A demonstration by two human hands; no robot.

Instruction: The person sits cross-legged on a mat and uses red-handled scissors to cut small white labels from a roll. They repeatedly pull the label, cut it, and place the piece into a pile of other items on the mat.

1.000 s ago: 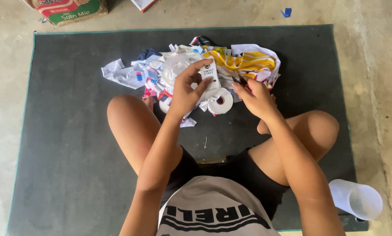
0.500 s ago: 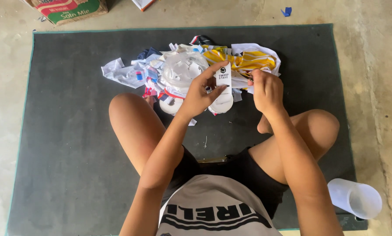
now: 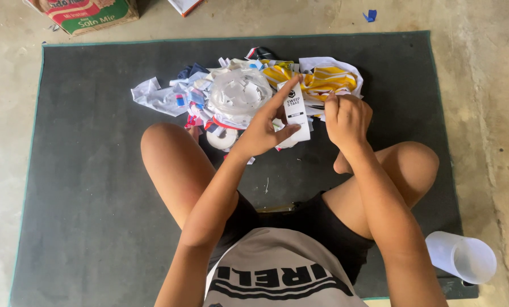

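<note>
We saw a dark mat (image 3: 84,187) carrying a heap of torn wrappers (image 3: 232,96) near its far edge. Our left hand (image 3: 263,133) kept a pinching grip on a white label strip (image 3: 296,113) above the heap. Our right hand (image 3: 348,116) was curled narrow at the strip's edge; we could not tell whether it held anything.

Small white rectangular label strip with a black band (image 3: 296,111) is pinched in the left hand (image 3: 263,133). Red-and-green cardboard box (image 3: 87,12) sits off the mat, top left. Crumpled yellow-and-white wrappers (image 3: 322,79) behind.
</note>
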